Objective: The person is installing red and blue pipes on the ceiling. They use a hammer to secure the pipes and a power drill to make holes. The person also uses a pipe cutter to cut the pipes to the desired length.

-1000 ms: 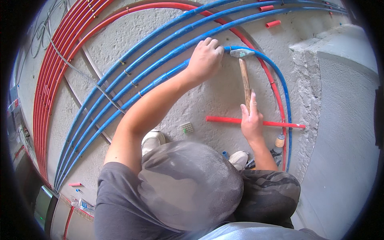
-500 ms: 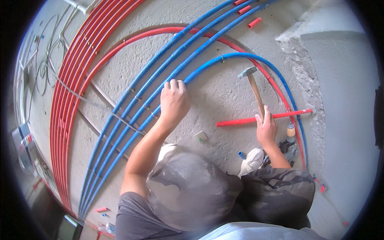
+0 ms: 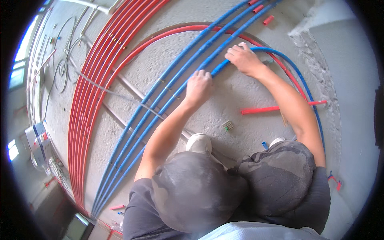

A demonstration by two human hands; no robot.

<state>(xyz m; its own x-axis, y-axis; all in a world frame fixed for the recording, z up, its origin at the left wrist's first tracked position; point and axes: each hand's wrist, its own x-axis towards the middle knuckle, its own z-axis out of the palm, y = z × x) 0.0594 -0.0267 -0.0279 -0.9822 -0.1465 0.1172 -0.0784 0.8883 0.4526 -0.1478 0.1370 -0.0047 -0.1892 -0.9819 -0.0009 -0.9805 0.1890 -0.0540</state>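
Observation:
My left hand is closed on the curved blue pipe, the nearest of several blue pipes on the concrete floor. Farther along the same pipe, my right hand is closed over it, near where it bends to the right. Beneath my right forearm lies a hammer, mostly hidden; only a bit of its wooden handle and a piece of the head show. A loose red pipe lies on the floor and passes under the same forearm.
Several red pipes run along the left. One red pipe arcs under the blue ones. A grey cable crosses them. A small pack and a short blue piece lie near my shoes. Broken concrete edge at right.
My right hand has let go of the hammer, which now lies on the floor, and has moved up and left onto the curved blue pipe. My left hand stays on that pipe.

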